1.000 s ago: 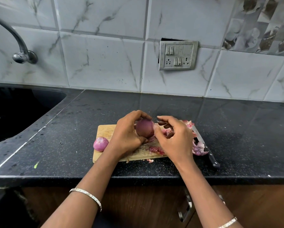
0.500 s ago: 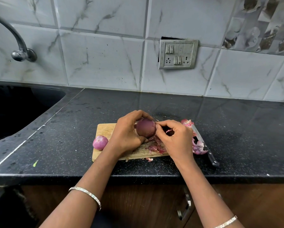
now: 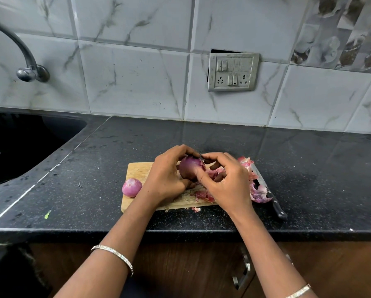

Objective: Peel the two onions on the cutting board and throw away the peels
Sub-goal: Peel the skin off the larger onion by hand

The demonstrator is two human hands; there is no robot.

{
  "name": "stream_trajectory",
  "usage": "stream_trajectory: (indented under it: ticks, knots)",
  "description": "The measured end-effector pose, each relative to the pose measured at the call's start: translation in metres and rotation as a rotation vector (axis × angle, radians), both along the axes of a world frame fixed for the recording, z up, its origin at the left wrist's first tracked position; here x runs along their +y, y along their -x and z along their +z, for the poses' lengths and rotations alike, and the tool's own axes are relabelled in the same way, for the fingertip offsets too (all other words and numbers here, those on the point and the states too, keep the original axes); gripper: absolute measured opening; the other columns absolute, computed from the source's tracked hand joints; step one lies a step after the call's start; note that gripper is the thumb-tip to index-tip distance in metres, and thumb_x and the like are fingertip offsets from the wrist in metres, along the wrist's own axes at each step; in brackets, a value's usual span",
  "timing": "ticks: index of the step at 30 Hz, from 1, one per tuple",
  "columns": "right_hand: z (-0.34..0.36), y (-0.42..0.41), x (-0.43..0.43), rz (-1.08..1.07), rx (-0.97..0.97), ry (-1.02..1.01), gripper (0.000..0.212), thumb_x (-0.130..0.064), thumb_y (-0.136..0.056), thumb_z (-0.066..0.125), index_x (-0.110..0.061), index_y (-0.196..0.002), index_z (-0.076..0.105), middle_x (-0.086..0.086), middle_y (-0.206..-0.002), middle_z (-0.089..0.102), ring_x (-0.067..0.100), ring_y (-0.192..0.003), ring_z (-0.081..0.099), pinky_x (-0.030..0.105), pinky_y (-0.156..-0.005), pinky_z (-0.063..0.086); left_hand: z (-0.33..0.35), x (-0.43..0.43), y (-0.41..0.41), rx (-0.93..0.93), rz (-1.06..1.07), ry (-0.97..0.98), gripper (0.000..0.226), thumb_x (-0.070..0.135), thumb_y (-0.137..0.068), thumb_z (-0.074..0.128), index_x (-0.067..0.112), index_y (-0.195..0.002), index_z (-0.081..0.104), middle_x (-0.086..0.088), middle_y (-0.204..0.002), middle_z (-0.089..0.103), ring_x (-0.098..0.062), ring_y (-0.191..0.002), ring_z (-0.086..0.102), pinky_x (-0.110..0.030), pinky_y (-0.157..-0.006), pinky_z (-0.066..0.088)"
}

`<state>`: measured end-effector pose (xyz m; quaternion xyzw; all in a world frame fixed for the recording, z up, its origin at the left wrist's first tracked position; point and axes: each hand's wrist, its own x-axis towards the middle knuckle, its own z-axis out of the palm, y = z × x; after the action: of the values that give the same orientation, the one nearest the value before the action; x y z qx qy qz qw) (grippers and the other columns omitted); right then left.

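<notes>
My left hand [image 3: 167,177] grips a dark purple onion [image 3: 190,168] just above the wooden cutting board [image 3: 137,169]. My right hand [image 3: 227,181] is against the onion's right side, its thumb and forefinger pinching the skin at the onion's top. A second, lighter pink onion [image 3: 132,187] lies at the board's left edge, its skin off. Loose pink peels [image 3: 258,193] lie on and beside the board's right end, partly hidden by my right hand.
A black-handled knife [image 3: 270,196] lies on the black counter [image 3: 309,168] right of the board, under some peels. A dark sink [image 3: 19,145] with a tap [image 3: 27,67] is at the left. A switch plate [image 3: 233,72] sits on the tiled wall. The counter's front edge is close below the board.
My right hand has shifted from beside the onion to its top, fingers now pinching the skin there. The left hand keeps its hold and the onion has turned slightly.
</notes>
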<state>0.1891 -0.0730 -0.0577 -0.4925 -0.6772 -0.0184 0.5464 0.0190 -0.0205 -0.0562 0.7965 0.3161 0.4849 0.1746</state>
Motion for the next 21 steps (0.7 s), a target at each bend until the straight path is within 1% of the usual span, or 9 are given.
stream_trajectory:
  ticks: [2, 4, 6, 10, 12, 15, 18, 21]
  knots:
    - [0.0001, -0.0005, 0.0018, 0.001, -0.009, 0.011, 0.031, -0.033, -0.083, 0.083, -0.02, -0.109, 0.074, -0.011, -0.098, 0.068, 0.004, -0.086, 0.065, 0.024, -0.07, 0.054, 0.0004, 0.0, 0.0001, 0.003, 0.001, 0.005, 0.054, 0.007, -0.06, 0.083, 0.021, -0.11, 0.066, 0.01, -0.107, 0.069, -0.009, -0.101, 0.066, -0.039, -0.083, 0.059]
    - [-0.0003, -0.0018, 0.0029, -0.011, 0.009, 0.005, 0.027, -0.032, -0.082, 0.083, -0.019, -0.105, 0.076, -0.011, -0.095, 0.07, 0.004, -0.084, 0.066, 0.023, -0.07, 0.054, 0.0014, -0.0003, 0.0004, 0.003, -0.004, 0.015, 0.056, 0.007, -0.058, 0.085, 0.021, -0.11, 0.066, 0.01, -0.107, 0.068, -0.009, -0.101, 0.066, -0.039, -0.083, 0.059]
    - [-0.0007, -0.0035, 0.0033, -0.011, 0.038, -0.001, 0.021, -0.03, -0.083, 0.082, -0.018, -0.099, 0.078, -0.011, -0.092, 0.072, 0.004, -0.083, 0.066, 0.022, -0.07, 0.053, 0.0017, -0.0004, 0.0005, 0.004, -0.015, 0.019, 0.058, 0.006, -0.057, 0.086, 0.021, -0.109, 0.066, 0.01, -0.108, 0.068, -0.009, -0.101, 0.065, -0.038, -0.083, 0.059]
    - [-0.0015, -0.0055, 0.0049, -0.035, 0.08, -0.02, 0.007, -0.02, -0.086, 0.08, -0.017, -0.091, 0.08, -0.01, -0.086, 0.074, 0.005, -0.084, 0.068, 0.028, -0.074, 0.055, 0.0015, 0.0007, 0.0005, 0.009, -0.023, 0.025, 0.062, 0.0, -0.055, 0.088, 0.021, -0.109, 0.066, 0.01, -0.11, 0.067, -0.009, -0.103, 0.065, -0.036, -0.085, 0.06]
    - [-0.0016, -0.006, 0.0051, -0.06, 0.085, -0.022, 0.003, -0.018, -0.087, 0.079, -0.017, -0.09, 0.08, -0.011, -0.083, 0.073, 0.005, -0.082, 0.067, 0.025, -0.074, 0.053, 0.0012, 0.0011, 0.001, 0.008, -0.027, 0.026, 0.064, -0.001, -0.054, 0.089, 0.021, -0.109, 0.065, 0.01, -0.111, 0.067, -0.009, -0.104, 0.065, -0.035, -0.085, 0.06]
    - [-0.0026, -0.0054, 0.0053, -0.11, 0.045, -0.029, 0.003, -0.018, -0.091, 0.074, -0.017, -0.09, 0.076, -0.011, -0.083, 0.071, 0.005, -0.082, 0.064, 0.018, -0.069, 0.049, 0.0018, -0.0001, 0.0017, 0.024, -0.028, 0.004, 0.069, 0.002, -0.054, 0.09, 0.025, -0.114, 0.066, 0.012, -0.116, 0.066, -0.007, -0.108, 0.063, -0.033, -0.088, 0.059]
    - [-0.0034, -0.0062, 0.0069, -0.145, 0.076, -0.027, 0.005, -0.02, -0.095, 0.07, -0.017, -0.092, 0.073, -0.012, -0.082, 0.069, 0.005, -0.078, 0.063, 0.017, -0.066, 0.047, 0.0023, -0.0007, 0.0018, 0.039, -0.029, -0.017, 0.073, 0.006, -0.056, 0.09, 0.028, -0.121, 0.066, 0.013, -0.12, 0.064, -0.006, -0.112, 0.063, -0.035, -0.093, 0.058]
    - [-0.0019, -0.0067, 0.0041, -0.117, 0.128, -0.021, 0.002, -0.018, -0.094, 0.07, -0.017, -0.093, 0.072, -0.015, -0.083, 0.069, 0.003, -0.078, 0.065, 0.02, -0.067, 0.05, 0.001, 0.0004, 0.0017, 0.04, -0.016, -0.014, 0.074, 0.007, -0.055, 0.091, 0.027, -0.121, 0.065, 0.013, -0.119, 0.064, -0.008, -0.111, 0.063, -0.039, -0.092, 0.058]
